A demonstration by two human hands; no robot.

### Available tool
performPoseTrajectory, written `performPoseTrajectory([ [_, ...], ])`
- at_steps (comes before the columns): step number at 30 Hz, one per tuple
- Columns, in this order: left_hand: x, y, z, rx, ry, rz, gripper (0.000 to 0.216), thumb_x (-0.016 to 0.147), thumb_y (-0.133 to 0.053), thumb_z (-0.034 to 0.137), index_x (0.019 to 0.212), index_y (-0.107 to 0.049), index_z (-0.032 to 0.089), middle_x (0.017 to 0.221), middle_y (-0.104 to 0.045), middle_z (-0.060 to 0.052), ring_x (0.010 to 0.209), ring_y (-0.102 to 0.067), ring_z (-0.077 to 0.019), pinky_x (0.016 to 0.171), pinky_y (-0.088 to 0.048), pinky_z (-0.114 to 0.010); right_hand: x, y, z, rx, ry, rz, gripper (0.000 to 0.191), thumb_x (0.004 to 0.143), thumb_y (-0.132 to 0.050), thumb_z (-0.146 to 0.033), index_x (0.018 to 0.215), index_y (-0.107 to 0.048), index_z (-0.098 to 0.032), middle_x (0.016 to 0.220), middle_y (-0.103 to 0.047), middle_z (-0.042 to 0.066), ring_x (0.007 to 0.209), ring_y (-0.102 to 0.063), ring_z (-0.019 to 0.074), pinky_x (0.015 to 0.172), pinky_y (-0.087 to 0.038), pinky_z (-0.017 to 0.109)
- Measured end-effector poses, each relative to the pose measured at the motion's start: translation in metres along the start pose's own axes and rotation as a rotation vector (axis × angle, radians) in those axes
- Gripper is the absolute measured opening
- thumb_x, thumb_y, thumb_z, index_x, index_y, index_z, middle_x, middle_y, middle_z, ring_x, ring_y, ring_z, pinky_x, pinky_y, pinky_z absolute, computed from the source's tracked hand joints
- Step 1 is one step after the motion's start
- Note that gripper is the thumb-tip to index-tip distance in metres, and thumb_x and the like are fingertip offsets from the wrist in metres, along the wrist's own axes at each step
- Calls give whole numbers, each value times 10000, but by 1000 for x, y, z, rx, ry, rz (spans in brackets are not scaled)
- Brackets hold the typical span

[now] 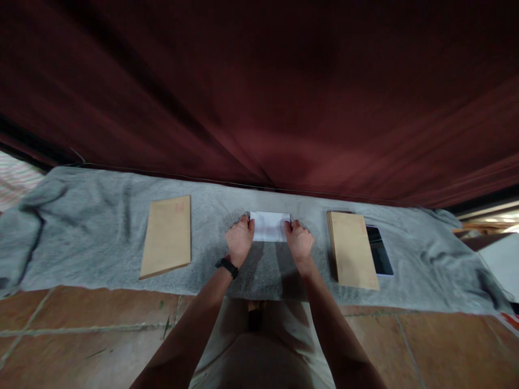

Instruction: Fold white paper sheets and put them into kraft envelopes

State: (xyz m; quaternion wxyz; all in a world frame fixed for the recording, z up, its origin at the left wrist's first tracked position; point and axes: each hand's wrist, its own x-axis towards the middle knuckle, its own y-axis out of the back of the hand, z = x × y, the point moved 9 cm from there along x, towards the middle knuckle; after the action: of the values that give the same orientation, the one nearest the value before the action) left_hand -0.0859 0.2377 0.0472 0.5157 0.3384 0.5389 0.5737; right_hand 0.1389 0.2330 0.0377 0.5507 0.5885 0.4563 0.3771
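A white sheet of paper (270, 227), looking folded into a wide rectangle, is held level between my two hands over the grey cloth. My left hand (240, 237), with a dark band on the wrist, grips its left edge, thumb on top and fingers curled. At the right edge my right hand (299, 240) pinches the paper the same way. Whether the paper rests on the cloth or is slightly raised, I cannot tell. To the left lies a stack of brown envelopes (167, 235) with red print; another brown envelope stack (353, 249) lies to the right.
A dark-screened tablet (379, 250) lies partly under the right envelope stack. Grey cloth (109, 232) covers the long, narrow surface. Behind it hangs a dark red curtain (284, 108). Brown floor tiles (117, 313) show along the front edge.
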Motion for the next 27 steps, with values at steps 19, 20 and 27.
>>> performPoseTrajectory([
  [19, -5, 4, 12, 82, -44, -4, 467, 1055, -258, 403, 1275, -586, 153, 915, -768, -163, 918, -754, -288, 768, -538, -351, -1, 2, -7, 14, 85, 116, 368, 1065, -394, -425, 1097, -654, -166, 935, -753, 135, 884, -715, 235, 855, -465, 343],
  [20, -5, 4, 13, 78, -44, -2, 470, 1056, -253, 403, 1275, -587, 155, 915, -768, -162, 917, -754, -288, 767, -538, -351, -1, 2, -8, 17, 101, 127, 357, 1063, -402, -416, 1087, -654, -163, 967, -751, 139, 919, -707, 238, 888, -448, 349],
  [27, -4, 0, 12, 75, -49, 9, 463, 1061, -251, 408, 1257, -580, 148, 905, -768, -159, 924, -751, -274, 780, -536, -341, -1, -1, -7, 11, 116, 157, 348, 1068, -391, -411, 1059, -629, -157, 1020, -732, 143, 961, -668, 257, 900, -393, 365],
])
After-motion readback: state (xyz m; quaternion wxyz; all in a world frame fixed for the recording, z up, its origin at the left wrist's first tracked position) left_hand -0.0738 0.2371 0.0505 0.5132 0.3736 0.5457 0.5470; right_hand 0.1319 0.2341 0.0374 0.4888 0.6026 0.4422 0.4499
